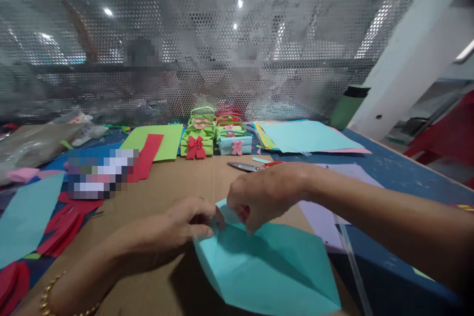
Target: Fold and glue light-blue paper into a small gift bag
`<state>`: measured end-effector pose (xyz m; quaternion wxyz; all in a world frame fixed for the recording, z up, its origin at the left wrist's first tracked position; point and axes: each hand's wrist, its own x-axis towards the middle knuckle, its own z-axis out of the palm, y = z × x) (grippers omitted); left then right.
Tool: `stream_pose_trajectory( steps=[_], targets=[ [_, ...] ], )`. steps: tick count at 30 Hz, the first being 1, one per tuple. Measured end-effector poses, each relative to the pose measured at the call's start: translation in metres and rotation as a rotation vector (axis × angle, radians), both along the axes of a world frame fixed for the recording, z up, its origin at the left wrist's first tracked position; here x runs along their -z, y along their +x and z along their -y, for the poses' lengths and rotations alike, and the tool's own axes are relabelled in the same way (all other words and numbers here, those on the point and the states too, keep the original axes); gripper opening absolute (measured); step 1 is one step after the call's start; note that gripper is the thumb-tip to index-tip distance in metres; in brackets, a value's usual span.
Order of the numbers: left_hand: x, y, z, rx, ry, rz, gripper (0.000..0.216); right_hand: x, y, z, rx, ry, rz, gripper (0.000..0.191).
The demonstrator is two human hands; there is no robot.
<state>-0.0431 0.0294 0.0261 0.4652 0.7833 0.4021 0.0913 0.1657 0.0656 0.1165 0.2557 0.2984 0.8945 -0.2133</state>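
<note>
A sheet of turquoise paper (274, 276), creased and partly folded, lies tilted over the brown cardboard (148, 276) at the lower middle. My left hand (188, 222) pinches its far left edge between thumb and fingers. Just to the right, my right hand (264, 197) is closed at the same far edge, fingertips curled down onto the paper and partly hidden behind the knuckles. Beyond my right hand rests a pair of scissors (246, 167), its red handles partly covered by the hand.
Small green and blue paper bags with bows (198, 144) stand at the back. A stack of coloured paper (311, 137) and a green bottle (346, 108) are back right. Lilac sheets (322, 222) and a clear strip (353, 261) lie right; red paper cutouts (66, 227) lie left.
</note>
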Motion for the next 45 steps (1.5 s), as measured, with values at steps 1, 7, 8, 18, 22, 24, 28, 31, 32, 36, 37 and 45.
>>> stream_pose_trajectory(
  steps=[1, 7, 8, 18, 22, 24, 28, 31, 32, 36, 37, 45],
  targets=[
    [0.002, -0.001, -0.002, 0.008, 0.014, -0.009, 0.026, 0.002, 0.000, 0.000, -0.011, 0.042, -0.001, 0.013],
    [0.014, -0.007, -0.010, 0.085, 0.079, -0.021, 0.030, 0.013, 0.003, -0.004, -0.086, 0.109, 0.007, 0.027],
    [0.014, -0.006, -0.011, 0.096, 0.082, -0.026, 0.031, 0.014, 0.003, -0.005, -0.100, 0.103, 0.012, 0.020],
    [-0.004, 0.000, -0.001, 0.062, 0.061, -0.060, 0.037, 0.026, 0.001, -0.026, -0.037, -0.032, 0.078, 0.013],
    [0.003, 0.000, -0.002, -0.032, 0.034, -0.028, 0.058, 0.030, -0.002, -0.031, -0.064, -0.030, 0.084, 0.016],
    [0.006, -0.001, -0.002, -0.067, 0.014, -0.002, 0.063, 0.032, -0.002, -0.033, -0.050, -0.033, 0.079, 0.019],
    [0.002, 0.002, 0.000, -0.094, -0.016, -0.012, 0.046, 0.034, -0.001, -0.037, -0.035, -0.073, 0.079, 0.026],
    [0.000, 0.003, 0.000, -0.051, 0.019, -0.033, 0.027, 0.035, -0.002, -0.038, -0.016, -0.078, 0.092, 0.028],
    [0.001, 0.003, -0.001, -0.034, 0.039, -0.037, 0.024, 0.034, -0.003, -0.038, -0.005, -0.078, 0.101, 0.027],
    [0.011, 0.001, -0.008, 0.029, 0.089, -0.022, 0.024, 0.032, -0.007, -0.036, 0.021, -0.063, 0.130, 0.023],
    [0.012, 0.000, -0.010, 0.040, 0.088, -0.020, 0.024, 0.031, -0.008, -0.036, 0.020, -0.058, 0.132, 0.022],
    [0.006, 0.001, -0.010, 0.103, 0.120, -0.040, 0.030, 0.035, -0.012, -0.040, -0.013, -0.067, 0.129, 0.022]
  ],
)
